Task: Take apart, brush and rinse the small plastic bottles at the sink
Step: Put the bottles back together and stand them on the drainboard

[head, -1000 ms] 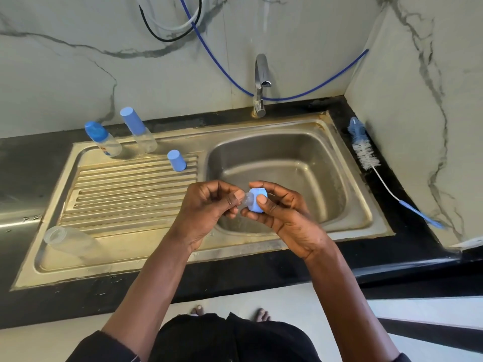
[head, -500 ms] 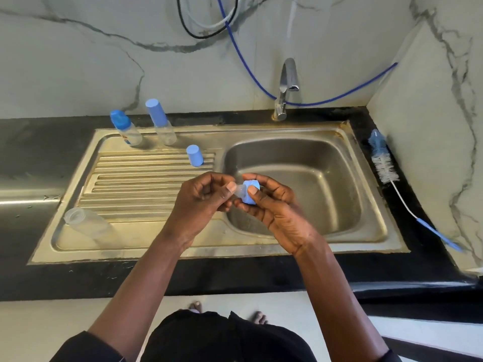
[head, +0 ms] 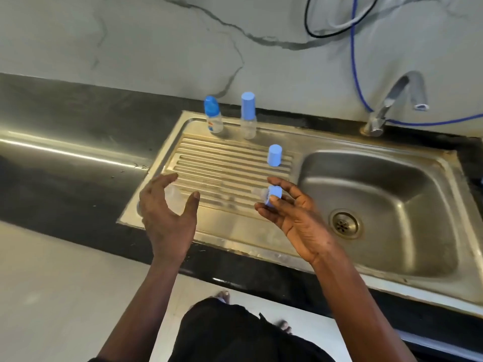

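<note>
The right grip (head: pixel 292 215), near the middle of the frame over the ribbed drainboard (head: pixel 222 168), pinches a blue collar (head: pixel 274 196) between thumb and fingertips. A clear teat (head: pixel 260 192) pokes out of the collar toward the left. The left grip (head: pixel 167 220), left of centre, is released, its fingers spread and arched over a clear bottle body (head: pixel 174 198) lying at the drainboard's lower left corner; whether it touches the bottle I cannot tell. A domed-cap bottle (head: pixel 213 117) and a tall-cap bottle (head: pixel 248 117) stand side by side at the drainboard's upper edge. A loose blue cap (head: pixel 274 155) stands closer to the basin (head: pixel 392 192). The tap (head: pixel 386 108) rises at the upper right, and the dark worktop (head: pixel 65 165) fills the left.
</note>
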